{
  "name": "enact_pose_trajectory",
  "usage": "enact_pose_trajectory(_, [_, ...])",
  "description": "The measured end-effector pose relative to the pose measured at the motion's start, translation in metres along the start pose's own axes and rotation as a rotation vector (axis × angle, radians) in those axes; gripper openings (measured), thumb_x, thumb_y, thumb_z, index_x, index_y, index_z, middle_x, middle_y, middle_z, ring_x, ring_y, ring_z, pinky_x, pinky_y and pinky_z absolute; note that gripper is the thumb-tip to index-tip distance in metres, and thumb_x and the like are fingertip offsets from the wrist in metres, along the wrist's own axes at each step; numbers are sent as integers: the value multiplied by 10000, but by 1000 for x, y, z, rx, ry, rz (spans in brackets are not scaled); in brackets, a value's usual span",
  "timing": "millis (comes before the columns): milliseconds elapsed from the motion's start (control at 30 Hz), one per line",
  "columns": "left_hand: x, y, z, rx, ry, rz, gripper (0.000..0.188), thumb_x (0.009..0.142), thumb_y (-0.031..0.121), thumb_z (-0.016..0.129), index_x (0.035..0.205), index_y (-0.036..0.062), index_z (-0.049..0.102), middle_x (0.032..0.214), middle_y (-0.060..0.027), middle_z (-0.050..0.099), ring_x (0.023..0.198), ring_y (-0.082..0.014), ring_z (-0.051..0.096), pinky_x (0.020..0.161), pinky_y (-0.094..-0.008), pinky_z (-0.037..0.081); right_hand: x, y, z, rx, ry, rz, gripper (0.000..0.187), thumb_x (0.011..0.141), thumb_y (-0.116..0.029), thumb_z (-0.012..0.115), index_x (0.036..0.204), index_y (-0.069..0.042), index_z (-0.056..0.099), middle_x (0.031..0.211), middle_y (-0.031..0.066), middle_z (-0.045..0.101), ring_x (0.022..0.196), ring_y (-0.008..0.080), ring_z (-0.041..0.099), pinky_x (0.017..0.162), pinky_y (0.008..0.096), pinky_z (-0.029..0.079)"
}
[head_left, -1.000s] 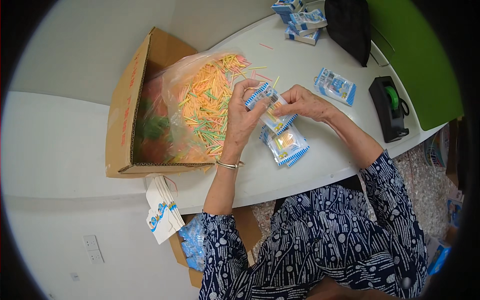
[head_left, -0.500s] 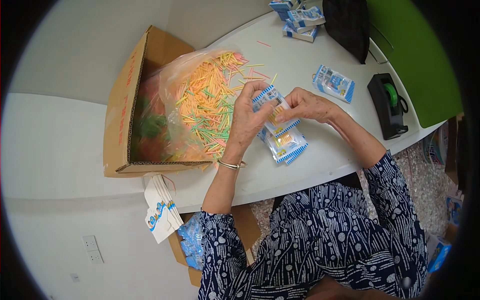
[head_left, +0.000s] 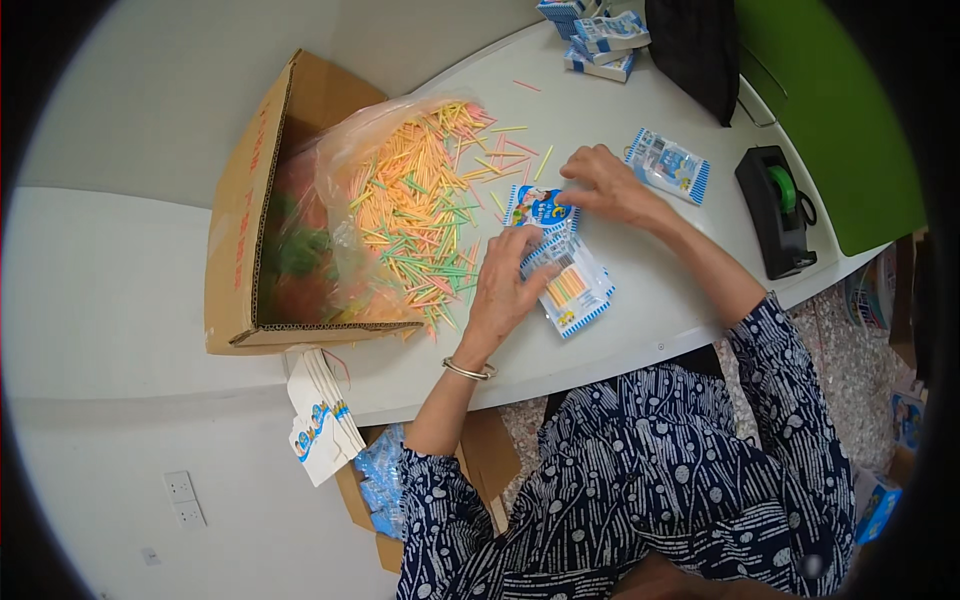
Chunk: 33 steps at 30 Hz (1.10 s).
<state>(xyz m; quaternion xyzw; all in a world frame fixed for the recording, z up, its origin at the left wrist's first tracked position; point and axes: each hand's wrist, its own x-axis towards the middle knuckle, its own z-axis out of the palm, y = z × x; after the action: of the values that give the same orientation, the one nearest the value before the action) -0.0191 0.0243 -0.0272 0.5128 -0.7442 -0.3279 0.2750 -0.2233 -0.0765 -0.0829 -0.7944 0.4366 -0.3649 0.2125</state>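
Two small printed packets lie overlapping on the table before me. The nearer is a clear-windowed packet (head_left: 570,287), with thin pastel sticks showing through it and blue striped ends. The farther is a blue-and-white packet (head_left: 538,207), partly covered. My left hand (head_left: 508,285) rests at the left side of the pair, its thumb over the clear-windowed packet and its fingers stretched toward the farther one. At the farther packet's right edge is my right hand (head_left: 612,190), thumb and fingers apart; whether its thumb touches the packet I cannot tell.
A cardboard box (head_left: 240,220) on its side spills loose pastel sticks (head_left: 415,210) from a plastic bag. Another packet (head_left: 668,165) lies at right, near a black tape dispenser (head_left: 775,215). Small boxes (head_left: 600,65) and a black bag (head_left: 695,55) stand at the back. Folded cartons (head_left: 325,425) overhang the front-left edge.
The packet held up between both hands is now down on the table. My left hand has moved slightly nearer, and my right hand has lifted away, its fingers spread.
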Motion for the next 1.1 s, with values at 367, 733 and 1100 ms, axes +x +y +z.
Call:
enact_pose_trajectory(367, [23,-28,-21,317,243,104,467,743,155,729,1156,52,536,1079,-95,577,1034,-240,521,881,-352,425,6,7,17,-66,-113,-8,169,750,-206,702,856,-75,701,974,56,558,971,222,462,854,391,348])
enact_pose_trajectory(733, [56,-12,-42,-576,2,10,336,838,91,656,1151,20,556,1053,-53,613,974,-136,566,845,-264,448,13,-9,-27,1025,-598,292,331,872,-286,644,1034,0,680,994,42,659,953,81,541,876,236,399])
enact_pose_trajectory(1100, [56,-22,-33,-468,84,-92,209,875,104,625,1046,-13,650,950,-30,668,840,-67,578,780,-234,462,20,-37,-40,811,-361,284,263,849,-230,657,973,2,660,841,0,633,766,68,536,705,212,415])
